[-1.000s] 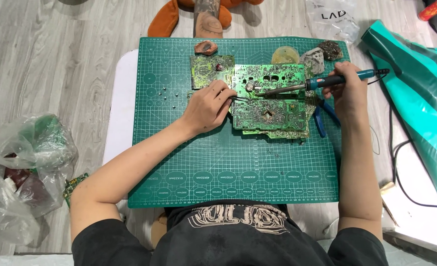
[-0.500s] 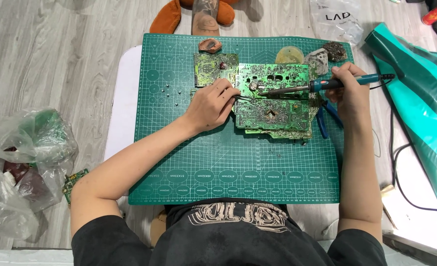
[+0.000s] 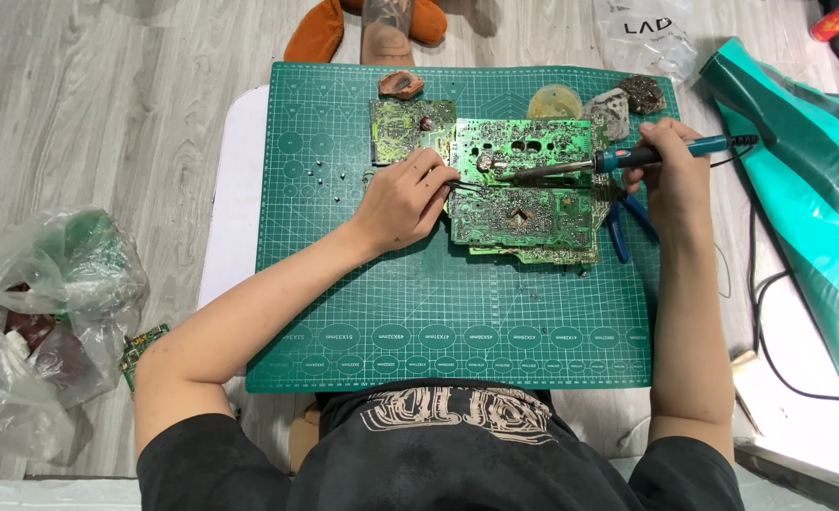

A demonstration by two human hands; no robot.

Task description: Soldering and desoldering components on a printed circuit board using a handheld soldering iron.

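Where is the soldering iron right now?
The soldering iron is in the right hand, toward the mat's upper right. It lies nearly level, its tip on the circuit board close to the left hand's fingertips.

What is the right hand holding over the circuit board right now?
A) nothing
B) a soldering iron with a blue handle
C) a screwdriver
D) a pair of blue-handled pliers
B: the right hand grips a soldering iron with a blue handle, its metal tip lying across the green circuit board, while the blue-handled pliers lie on the mat.
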